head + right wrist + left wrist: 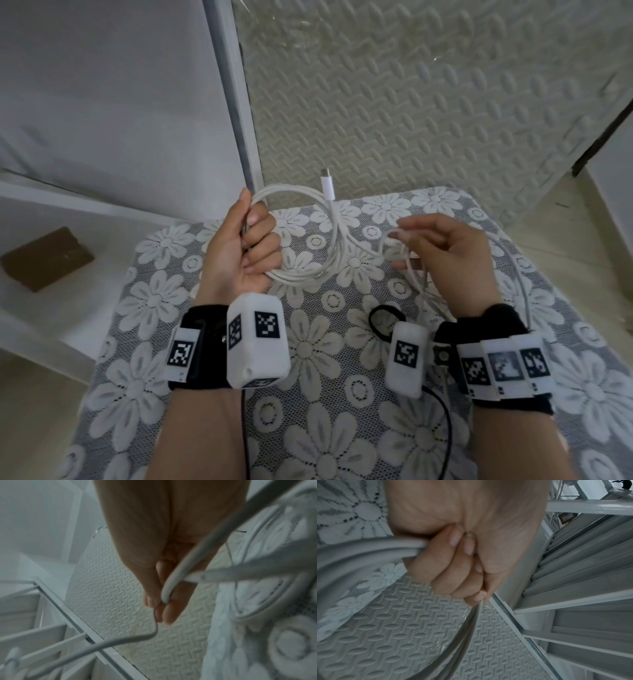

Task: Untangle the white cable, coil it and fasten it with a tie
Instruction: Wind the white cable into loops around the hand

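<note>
Forearms, both bare, enter from the near edge, each strapped with a black wristband [202, 346] carrying white camera housings; the only markings are black-and-white square fiducial codes, with no readable words or brand.

Surface: a table under a grey-and-white lace cloth [329, 428] with a daisy pattern. Beyond its far edge, a pale embossed foam floor mat [411, 113]; at far left, a white shelf frame [233, 89], and on a low white ledge at left a brown block [46, 258].

White cable [334, 240]: several loops gathered into a coil held above the far half of the cloth, between the hands. One plug end [327, 187] stands up at the far side of the coil. A loose run trails down the right side of the cloth.

Left hand [245, 246]: fist closed round the left side of the coil, thumb upright; the left wrist view shows the fingers [453, 566] curled tight over the strands.

Right hand [445, 253]: thumb and fingertips pinch a slack length of the cable right of the coil; the right wrist view shows the strand bending at the fingertips [169, 609].

Black hair tie [385, 317]: lies on the cloth near the right wrist, partly hidden by the housing.
</note>
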The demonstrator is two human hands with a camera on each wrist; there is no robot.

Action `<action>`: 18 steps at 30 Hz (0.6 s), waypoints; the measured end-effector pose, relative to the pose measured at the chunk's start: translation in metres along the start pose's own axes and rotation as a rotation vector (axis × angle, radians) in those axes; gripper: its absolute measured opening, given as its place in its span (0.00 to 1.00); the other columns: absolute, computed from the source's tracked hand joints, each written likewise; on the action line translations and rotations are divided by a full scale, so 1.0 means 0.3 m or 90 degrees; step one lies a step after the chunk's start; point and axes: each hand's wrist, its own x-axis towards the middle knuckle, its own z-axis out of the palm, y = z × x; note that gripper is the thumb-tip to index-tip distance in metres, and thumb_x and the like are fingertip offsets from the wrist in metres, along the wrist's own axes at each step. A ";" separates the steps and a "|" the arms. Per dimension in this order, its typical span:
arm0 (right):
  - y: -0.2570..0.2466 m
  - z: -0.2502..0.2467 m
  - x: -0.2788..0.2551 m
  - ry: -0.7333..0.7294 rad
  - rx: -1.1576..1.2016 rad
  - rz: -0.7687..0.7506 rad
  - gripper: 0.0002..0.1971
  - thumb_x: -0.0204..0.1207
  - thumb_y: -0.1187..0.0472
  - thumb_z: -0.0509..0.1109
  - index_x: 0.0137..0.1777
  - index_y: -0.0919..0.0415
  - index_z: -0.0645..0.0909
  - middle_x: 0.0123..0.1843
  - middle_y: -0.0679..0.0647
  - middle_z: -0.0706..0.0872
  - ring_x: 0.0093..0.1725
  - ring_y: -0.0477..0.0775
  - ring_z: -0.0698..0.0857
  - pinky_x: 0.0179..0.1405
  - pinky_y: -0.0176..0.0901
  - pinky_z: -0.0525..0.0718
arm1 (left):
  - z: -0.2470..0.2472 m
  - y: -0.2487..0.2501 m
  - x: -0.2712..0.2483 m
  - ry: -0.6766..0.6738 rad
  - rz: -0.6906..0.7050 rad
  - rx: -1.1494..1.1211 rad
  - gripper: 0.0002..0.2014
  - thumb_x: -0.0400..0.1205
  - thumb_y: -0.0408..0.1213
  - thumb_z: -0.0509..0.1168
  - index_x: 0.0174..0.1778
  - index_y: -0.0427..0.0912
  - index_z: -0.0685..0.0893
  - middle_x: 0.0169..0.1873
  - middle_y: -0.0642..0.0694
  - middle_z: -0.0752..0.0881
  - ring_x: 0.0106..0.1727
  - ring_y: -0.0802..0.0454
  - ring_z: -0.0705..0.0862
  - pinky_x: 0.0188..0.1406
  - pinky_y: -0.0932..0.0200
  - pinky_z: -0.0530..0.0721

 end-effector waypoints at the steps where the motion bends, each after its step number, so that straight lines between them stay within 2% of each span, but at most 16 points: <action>1: -0.008 0.001 0.000 0.028 0.039 -0.025 0.07 0.76 0.70 0.71 0.49 0.60 0.86 0.42 0.53 0.93 0.41 0.52 0.92 0.33 0.42 0.89 | -0.001 0.003 0.000 0.002 0.005 -0.003 0.24 0.84 0.51 0.49 0.23 0.48 0.73 0.14 0.54 0.56 0.13 0.59 0.50 0.05 0.72 0.53; 3: -0.027 -0.005 0.003 0.114 0.103 -0.078 0.07 0.75 0.69 0.72 0.51 0.60 0.86 0.41 0.51 0.93 0.33 0.49 0.90 0.30 0.36 0.86 | -0.002 0.007 -0.001 0.010 0.011 -0.009 0.25 0.84 0.51 0.48 0.22 0.48 0.73 0.15 0.55 0.55 0.13 0.59 0.50 0.05 0.72 0.53; 5: -0.034 -0.022 0.006 0.194 0.112 -0.114 0.08 0.73 0.66 0.76 0.51 0.59 0.86 0.34 0.48 0.92 0.24 0.45 0.84 0.30 0.32 0.82 | -0.002 0.006 0.000 0.022 0.011 -0.004 0.25 0.84 0.51 0.49 0.22 0.47 0.73 0.13 0.55 0.57 0.13 0.59 0.50 0.04 0.72 0.54; 6: -0.034 -0.030 0.006 0.213 0.101 -0.121 0.09 0.71 0.65 0.77 0.52 0.59 0.87 0.30 0.46 0.90 0.22 0.43 0.81 0.31 0.31 0.81 | -0.001 0.004 0.001 0.028 0.009 0.003 0.24 0.84 0.51 0.49 0.23 0.47 0.73 0.12 0.55 0.60 0.13 0.59 0.50 0.04 0.72 0.55; 8: -0.028 -0.038 0.006 0.210 0.079 -0.109 0.11 0.70 0.63 0.78 0.52 0.59 0.87 0.28 0.44 0.90 0.27 0.43 0.82 0.37 0.29 0.81 | 0.002 0.000 0.004 0.033 0.004 0.018 0.23 0.84 0.51 0.50 0.23 0.47 0.72 0.11 0.55 0.63 0.14 0.59 0.49 0.04 0.72 0.55; 9: -0.026 -0.039 0.005 0.197 0.070 -0.096 0.11 0.70 0.62 0.78 0.52 0.59 0.87 0.30 0.44 0.91 0.31 0.44 0.84 0.40 0.27 0.81 | 0.004 -0.002 0.006 0.038 0.003 0.025 0.23 0.84 0.51 0.50 0.23 0.47 0.72 0.11 0.55 0.64 0.14 0.59 0.49 0.04 0.72 0.54; 10: -0.023 -0.038 0.005 0.184 0.058 -0.080 0.10 0.71 0.61 0.78 0.52 0.58 0.87 0.32 0.45 0.91 0.33 0.46 0.84 0.39 0.25 0.80 | 0.007 -0.003 0.007 0.046 0.002 0.034 0.23 0.84 0.51 0.50 0.23 0.47 0.72 0.12 0.56 0.63 0.14 0.59 0.49 0.05 0.71 0.53; 13: -0.010 -0.038 0.009 0.148 0.007 -0.034 0.09 0.73 0.59 0.76 0.52 0.55 0.87 0.33 0.46 0.92 0.21 0.44 0.73 0.21 0.29 0.73 | 0.011 -0.008 0.009 0.071 0.004 0.061 0.24 0.85 0.50 0.50 0.23 0.47 0.71 0.12 0.56 0.62 0.15 0.59 0.48 0.05 0.72 0.52; 15: 0.003 -0.042 0.015 0.123 -0.002 0.000 0.11 0.74 0.63 0.74 0.56 0.58 0.86 0.34 0.50 0.92 0.18 0.44 0.73 0.17 0.31 0.73 | 0.009 -0.012 0.009 0.082 0.006 0.069 0.24 0.85 0.50 0.50 0.23 0.47 0.71 0.12 0.56 0.61 0.13 0.59 0.49 0.04 0.72 0.53; 16: 0.010 -0.042 0.017 0.110 -0.001 0.019 0.13 0.75 0.66 0.73 0.60 0.60 0.84 0.39 0.51 0.91 0.20 0.44 0.79 0.19 0.32 0.78 | 0.007 -0.014 0.009 0.089 0.006 0.073 0.23 0.85 0.50 0.51 0.24 0.47 0.71 0.13 0.56 0.61 0.12 0.61 0.51 0.04 0.72 0.53; 18: 0.020 -0.040 0.020 0.089 -0.002 0.051 0.17 0.77 0.71 0.70 0.65 0.61 0.81 0.55 0.51 0.88 0.32 0.47 0.90 0.32 0.37 0.87 | 0.005 -0.018 0.010 0.099 0.003 0.077 0.23 0.86 0.50 0.51 0.24 0.47 0.71 0.13 0.56 0.61 0.10 0.63 0.55 0.04 0.71 0.54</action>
